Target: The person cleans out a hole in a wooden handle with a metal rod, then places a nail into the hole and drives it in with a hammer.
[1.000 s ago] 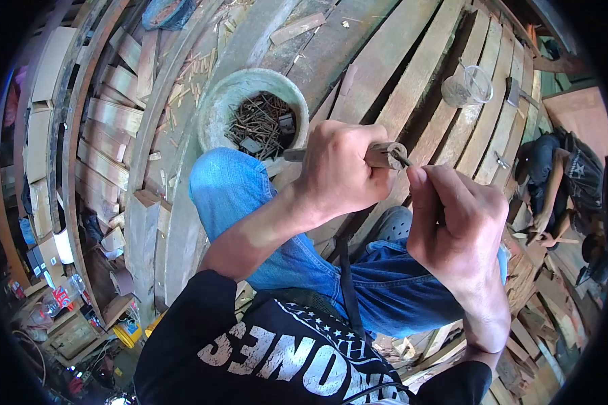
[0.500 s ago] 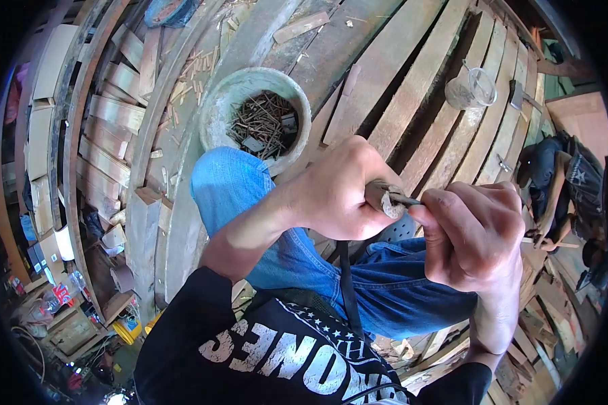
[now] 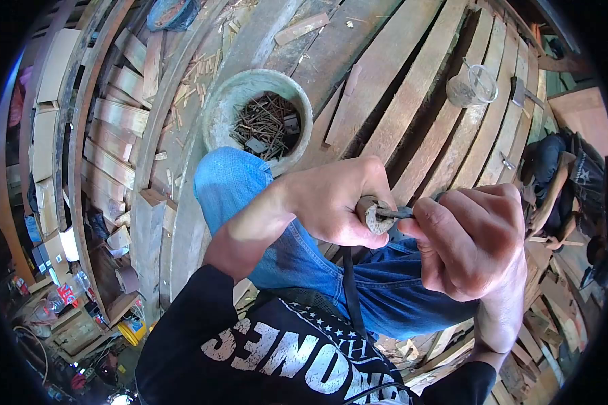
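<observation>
My left hand (image 3: pixel 334 202) is closed around a short, round piece of wood (image 3: pixel 371 219), its pale hollowed or notched end facing right. In my right hand (image 3: pixel 473 236), a thin dark tool (image 3: pixel 402 212), perhaps a blade or spike, is pinched between thumb and fingers. The tool's tip meets the end of the wooden piece, and its rear is hidden by my fingers. Both hands are above my jeans-clad legs (image 3: pixel 304 253). Beyond my left hand stands a pale round bucket (image 3: pixel 213 108) holding many slim brown sticks or nail-like pieces (image 3: pixel 267 125).
A clear plastic tub (image 3: pixel 471 88) sits on the slatted plank floor (image 3: pixel 412 88), with an axe-like tool (image 3: pixel 518 92) to its right. At the right edge a person in dark clothes (image 3: pixel 554 169) is bent over. Wood blocks (image 3: pixel 118 115) are piled at left.
My left hand has shifted slightly down, and the wooden piece's end now faces more toward me. More of the dark tool shows between the hands.
</observation>
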### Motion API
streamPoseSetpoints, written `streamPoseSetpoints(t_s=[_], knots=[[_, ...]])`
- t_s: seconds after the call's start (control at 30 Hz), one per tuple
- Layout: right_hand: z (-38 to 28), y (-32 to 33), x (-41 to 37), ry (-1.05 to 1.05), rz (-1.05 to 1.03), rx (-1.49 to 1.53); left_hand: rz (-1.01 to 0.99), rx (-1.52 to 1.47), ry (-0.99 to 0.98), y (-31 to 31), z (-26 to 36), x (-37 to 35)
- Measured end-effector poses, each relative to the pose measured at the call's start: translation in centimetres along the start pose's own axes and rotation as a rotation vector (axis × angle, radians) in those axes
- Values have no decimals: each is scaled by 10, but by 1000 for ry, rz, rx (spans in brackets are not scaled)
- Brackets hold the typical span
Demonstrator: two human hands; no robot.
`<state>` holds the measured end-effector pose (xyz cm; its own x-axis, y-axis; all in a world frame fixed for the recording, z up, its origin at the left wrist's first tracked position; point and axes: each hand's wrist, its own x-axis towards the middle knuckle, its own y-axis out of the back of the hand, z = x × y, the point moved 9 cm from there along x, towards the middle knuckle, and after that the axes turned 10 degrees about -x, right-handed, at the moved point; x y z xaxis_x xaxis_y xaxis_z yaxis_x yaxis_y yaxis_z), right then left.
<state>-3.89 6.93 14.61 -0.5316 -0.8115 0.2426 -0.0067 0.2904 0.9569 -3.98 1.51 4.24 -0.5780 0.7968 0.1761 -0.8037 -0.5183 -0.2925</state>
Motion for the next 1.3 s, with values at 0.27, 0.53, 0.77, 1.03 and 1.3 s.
streamPoseSetpoints(t_s=[0.27,0.53,0.77,1.03,1.3], knots=[[-8,-2,0,50,-86,5,-210,-194,36,-20,-13,-4],[-19,-5,-1,159,30,56,-456,-253,122,-37,-9,-6],[6,-9,7,49,190,414,-259,-329,135,-23,-7,-9],[6,-24,5,5,130,530,-269,-105,106,-8,-7,-11],[13,-15,2,-34,254,402,238,140,-106,26,16,-5]])
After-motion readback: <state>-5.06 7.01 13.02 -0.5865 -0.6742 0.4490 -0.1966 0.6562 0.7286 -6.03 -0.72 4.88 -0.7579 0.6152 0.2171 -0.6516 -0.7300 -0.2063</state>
